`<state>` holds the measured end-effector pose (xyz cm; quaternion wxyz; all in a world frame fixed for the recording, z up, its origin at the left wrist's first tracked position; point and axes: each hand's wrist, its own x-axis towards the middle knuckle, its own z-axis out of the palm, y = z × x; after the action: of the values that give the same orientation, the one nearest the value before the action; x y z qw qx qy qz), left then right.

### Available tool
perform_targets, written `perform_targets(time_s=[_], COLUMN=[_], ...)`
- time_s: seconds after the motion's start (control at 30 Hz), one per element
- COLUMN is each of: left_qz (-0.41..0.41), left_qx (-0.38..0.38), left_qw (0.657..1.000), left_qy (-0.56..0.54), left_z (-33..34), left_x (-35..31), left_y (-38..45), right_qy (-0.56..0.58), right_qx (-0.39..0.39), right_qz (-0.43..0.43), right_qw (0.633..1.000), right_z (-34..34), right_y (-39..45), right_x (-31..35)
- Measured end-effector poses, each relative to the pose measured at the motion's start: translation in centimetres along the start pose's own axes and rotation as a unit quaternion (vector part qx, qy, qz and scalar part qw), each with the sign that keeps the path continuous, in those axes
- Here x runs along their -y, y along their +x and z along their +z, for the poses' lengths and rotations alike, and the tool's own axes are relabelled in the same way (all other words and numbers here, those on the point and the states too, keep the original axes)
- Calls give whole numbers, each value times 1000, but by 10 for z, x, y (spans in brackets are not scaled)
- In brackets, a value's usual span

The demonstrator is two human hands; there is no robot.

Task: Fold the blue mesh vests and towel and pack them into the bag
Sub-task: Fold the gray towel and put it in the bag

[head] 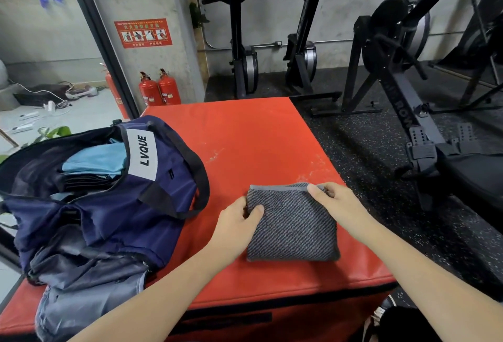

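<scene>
While folded small on the red mat, just right of the bag: towel, pinched at its left edge by left hand, gripped at far right corner by right hand. Risk: layers springing open on lifting, or snagging the bag's strap. Blue vests seemingly inside already; count hidden, right fingertips hard to make out.

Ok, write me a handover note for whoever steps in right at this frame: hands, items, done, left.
Left hand pinches the folded grey towel's left edge; right hand grips its far right corner.
Towel lies flat on the red pad, right of the open navy bag.
Done: folded blue vests sit inside the bag; towel looks folded.
Left: put the towel into the bag.
</scene>
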<state>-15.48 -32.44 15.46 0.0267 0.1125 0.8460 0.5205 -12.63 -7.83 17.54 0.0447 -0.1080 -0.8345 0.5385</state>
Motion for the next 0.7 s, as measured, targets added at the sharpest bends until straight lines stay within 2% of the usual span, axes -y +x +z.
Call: perform_targets(time_s=[0.07, 0.13, 0.27, 0.4, 0.47, 0.6, 0.7], left_qz=[2, 5, -54, -177, -183, -148, -117], left_qx=[-32, -41, -14, 88, 120, 75, 43], left_qw=[999, 998, 998, 966, 958, 977, 991], left_qy=[40, 39, -22, -163, -186, -137, -42], left_z=[4, 8, 15, 20, 21, 24, 25], left_x=[-6, -11, -11, 3, 10, 19, 16], left_y=[9, 17, 37, 50, 51, 50, 49], right_qy=[82, 102, 85, -80, -171, -208, -219], right_qx=[52, 91, 44, 33, 42, 35, 28], right_qz=[55, 69, 44, 29, 24, 26, 42], right_qw=[994, 988, 995, 996, 984, 977, 975], right_z=[-2, -5, -8, 3, 12, 21, 22], right_y=[9, 19, 40, 59, 65, 71, 74], right_x=[3, 3, 1, -8, -13, -17, -17])
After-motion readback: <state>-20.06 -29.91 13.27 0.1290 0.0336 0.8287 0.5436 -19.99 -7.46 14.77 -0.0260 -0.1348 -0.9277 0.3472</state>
